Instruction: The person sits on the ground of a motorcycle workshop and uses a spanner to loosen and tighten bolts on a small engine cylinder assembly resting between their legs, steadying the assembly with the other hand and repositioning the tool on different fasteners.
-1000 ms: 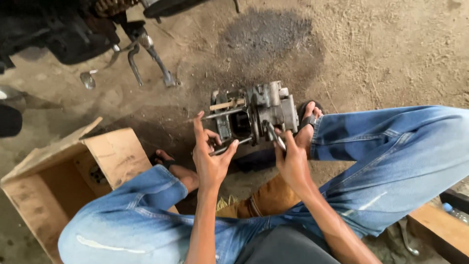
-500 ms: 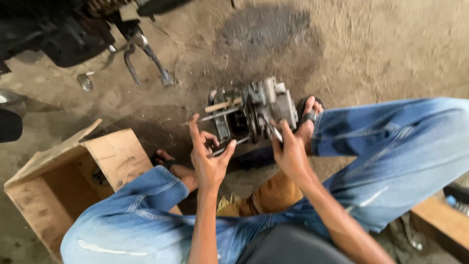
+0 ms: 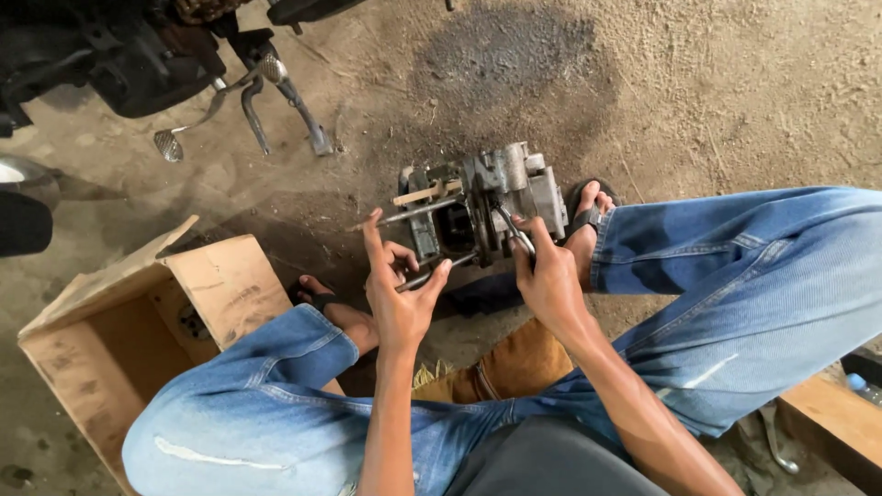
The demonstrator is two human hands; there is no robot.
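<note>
A grey metal engine part [image 3: 501, 197] with long studs sticking out to the left stands on the dirt floor between my feet. My left hand [image 3: 400, 294] grips one of the lower studs [image 3: 432, 274] between thumb and fingers, with the index finger raised. My right hand [image 3: 547, 276] holds a slim metal tool [image 3: 514, 231] against the side of the engine part. I sit low, knees apart, in blue jeans.
An open cardboard box [image 3: 119, 340] stands at my left knee. A motorcycle's underside with footpeg and pedal [image 3: 248, 92] is at the top left. A wooden plank [image 3: 841, 422] and a metal tool [image 3: 772, 441] lie at the lower right. A dark oil stain marks the floor.
Both hands stay on the engine part with only slight shifts; the view has moved a little.
</note>
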